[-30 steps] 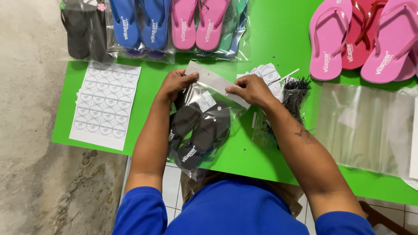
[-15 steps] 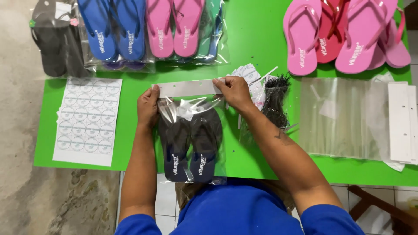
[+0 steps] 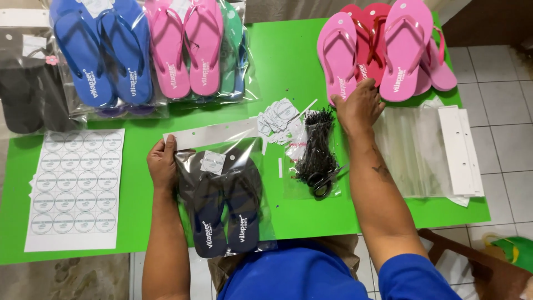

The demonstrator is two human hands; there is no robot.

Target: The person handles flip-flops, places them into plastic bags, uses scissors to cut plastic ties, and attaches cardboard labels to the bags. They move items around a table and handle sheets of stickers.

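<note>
My left hand [image 3: 162,165] grips the left edge of a clear plastic bag [image 3: 222,189] holding a pair of dark navy flip-flops [image 3: 226,214], lying on the green table [image 3: 288,66] in front of me. The bag has a white header strip [image 3: 211,134] at its top and a small round sticker on it. My right hand [image 3: 359,106] has reached to the far right and rests on the heel of a loose pink flip-flop [image 3: 336,55]; whether its fingers close on the flip-flop I cannot tell.
Bagged blue [image 3: 102,53] and pink flip-flops [image 3: 186,44] lie at the back left, a dark bagged pair [image 3: 28,89] beyond. Loose pink and red flip-flops [image 3: 405,47] sit at back right. A sticker sheet [image 3: 75,189], black ties with scissors [image 3: 317,155], and empty bags [image 3: 427,150] lie around.
My right hand let go of the bag's top and moved right to the loose pink flip-flop. My left hand stays on the bagged navy pair.
</note>
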